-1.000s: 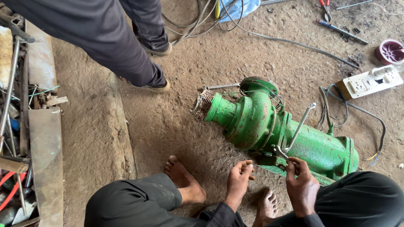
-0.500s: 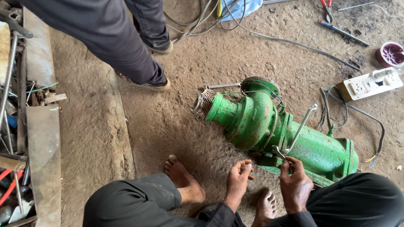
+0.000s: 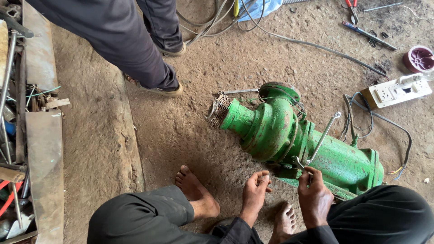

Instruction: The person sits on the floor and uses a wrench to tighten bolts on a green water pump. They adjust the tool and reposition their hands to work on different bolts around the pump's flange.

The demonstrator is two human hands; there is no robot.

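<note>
A green cast-metal pump (image 3: 294,135) lies on its side on the dirt floor, its wire strainer end (image 3: 219,110) pointing left. A long metal spanner (image 3: 322,138) stands tilted against the pump's flange. My right hand (image 3: 314,196) grips the lower end of that spanner at the pump's near side. My left hand (image 3: 254,192) rests with fingers spread on the ground just left of it, close to the pump's base, holding nothing. My bare feet (image 3: 196,192) sit on either side of my hands.
Another person's legs and shoes (image 3: 149,54) stand at the upper left. A white power strip (image 3: 398,91) with cables lies at the right, near a maroon reel (image 3: 419,58). Pliers and tools (image 3: 361,22) lie at the top. Metal scrap and beams (image 3: 31,135) fill the left edge.
My right hand has shifted slightly on the spanner's lower end. The standing person's feet have barely moved. The pump stays put.
</note>
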